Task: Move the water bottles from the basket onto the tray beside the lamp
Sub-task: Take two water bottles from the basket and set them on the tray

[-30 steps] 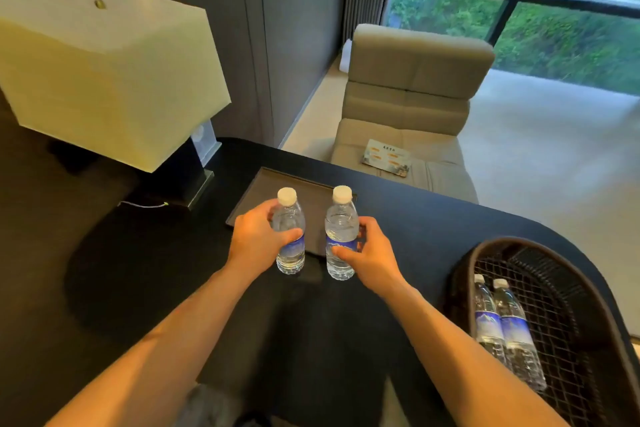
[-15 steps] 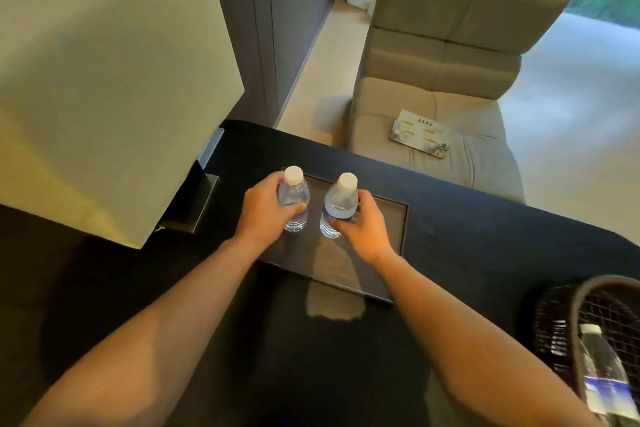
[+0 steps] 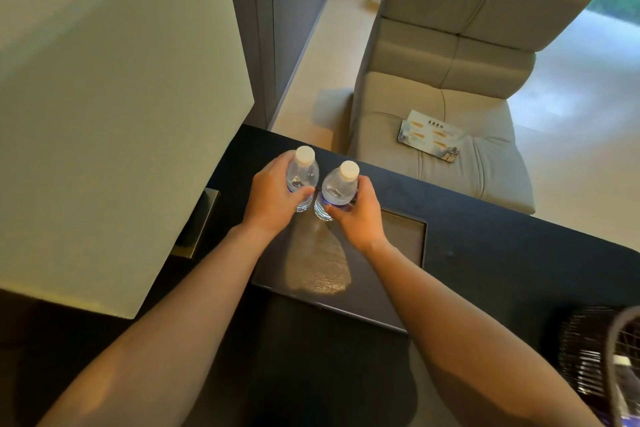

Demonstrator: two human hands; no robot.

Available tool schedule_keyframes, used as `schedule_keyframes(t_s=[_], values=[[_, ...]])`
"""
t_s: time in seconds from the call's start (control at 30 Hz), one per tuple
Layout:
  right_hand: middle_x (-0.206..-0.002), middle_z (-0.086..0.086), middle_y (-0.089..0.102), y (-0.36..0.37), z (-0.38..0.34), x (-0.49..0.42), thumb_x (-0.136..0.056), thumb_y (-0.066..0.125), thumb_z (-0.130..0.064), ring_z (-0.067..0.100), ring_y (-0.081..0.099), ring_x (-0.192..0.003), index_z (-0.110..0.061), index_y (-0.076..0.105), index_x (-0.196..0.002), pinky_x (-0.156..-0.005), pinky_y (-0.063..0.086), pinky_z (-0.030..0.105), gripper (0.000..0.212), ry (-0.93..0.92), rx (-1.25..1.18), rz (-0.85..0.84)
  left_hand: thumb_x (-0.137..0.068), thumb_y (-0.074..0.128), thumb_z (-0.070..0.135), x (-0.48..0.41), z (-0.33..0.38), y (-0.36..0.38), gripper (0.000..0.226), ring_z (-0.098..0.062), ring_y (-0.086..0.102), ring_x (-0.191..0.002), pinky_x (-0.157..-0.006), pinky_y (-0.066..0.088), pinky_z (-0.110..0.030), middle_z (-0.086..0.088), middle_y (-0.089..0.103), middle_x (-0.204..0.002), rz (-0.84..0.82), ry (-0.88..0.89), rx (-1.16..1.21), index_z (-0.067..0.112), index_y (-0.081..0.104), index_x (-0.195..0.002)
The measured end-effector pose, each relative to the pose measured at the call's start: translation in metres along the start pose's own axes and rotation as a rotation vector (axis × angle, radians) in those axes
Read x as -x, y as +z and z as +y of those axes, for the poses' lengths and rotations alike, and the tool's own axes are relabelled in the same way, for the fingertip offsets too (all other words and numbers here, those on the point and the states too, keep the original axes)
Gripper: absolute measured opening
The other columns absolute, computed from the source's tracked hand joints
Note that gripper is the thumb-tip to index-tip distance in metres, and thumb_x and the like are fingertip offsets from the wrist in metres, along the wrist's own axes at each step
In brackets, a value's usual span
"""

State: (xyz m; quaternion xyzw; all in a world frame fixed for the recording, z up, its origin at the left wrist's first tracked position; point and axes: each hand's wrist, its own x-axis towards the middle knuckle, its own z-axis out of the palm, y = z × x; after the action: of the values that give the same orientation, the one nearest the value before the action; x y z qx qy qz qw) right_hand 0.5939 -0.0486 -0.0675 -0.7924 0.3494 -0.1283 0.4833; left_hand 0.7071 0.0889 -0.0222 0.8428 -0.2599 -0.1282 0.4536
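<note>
Dark table (image 3: pixel 485 253) bears tray (image 3: pixel 403 236); left hand (image 3: pixel 273 199), right hand (image 3: pixel 360 218) fingers each clasp a bottle (image 3: pixel 303 172).

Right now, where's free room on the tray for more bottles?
Tray: bare on its right half and near edge, between the right hand and the rim. Crowded at the far-left corner, where both bottles stand by the lamp.

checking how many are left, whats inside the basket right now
Only the basket corner shows at the frame's lower right. Inside it, one bottle is partly visible, blurred. The rest of the interior is cut off, so more can't be ruled out.
</note>
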Motion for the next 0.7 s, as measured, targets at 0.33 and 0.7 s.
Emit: schedule_keyframes(t_s=[0.33, 0.7], values=[[-0.123, -0.008, 0.055, 0.005, -0.009, -0.006, -0.079, 0.086, -0.011, 0.008, 0.054, -0.113, -0.021, 0.047, -0.129, -0.093, 0.046, 0.019, 0.064, 0.016, -0.012, 0.005, -0.083, 0.084, 0.015, -0.009, -0.004, 0.002, 0.068, -0.022, 0.058, -0.133, -0.107, 0.052, -0.044, -0.004, 0.063, -0.141, -0.042, 0.032, 0.01, 0.018, 0.054, -0.144], [-0.153, 0.002, 0.05, -0.016, -0.011, 0.016, -0.078, 0.088, -0.026, 0.018, 0.047, -0.139, -0.017, 0.037, -0.151, -0.112, 0.042, 0.036, 0.09, 0.042, 0.042, -0.04, -0.083, 0.083, 0.019, -0.003, -0.01, 0.002, 0.089, -0.025, 0.044, -0.146, -0.113, 0.045, -0.051, -0.005, 0.049, -0.155, -0.038, -0.063, -0.012, 0.022, 0.035, -0.157]])
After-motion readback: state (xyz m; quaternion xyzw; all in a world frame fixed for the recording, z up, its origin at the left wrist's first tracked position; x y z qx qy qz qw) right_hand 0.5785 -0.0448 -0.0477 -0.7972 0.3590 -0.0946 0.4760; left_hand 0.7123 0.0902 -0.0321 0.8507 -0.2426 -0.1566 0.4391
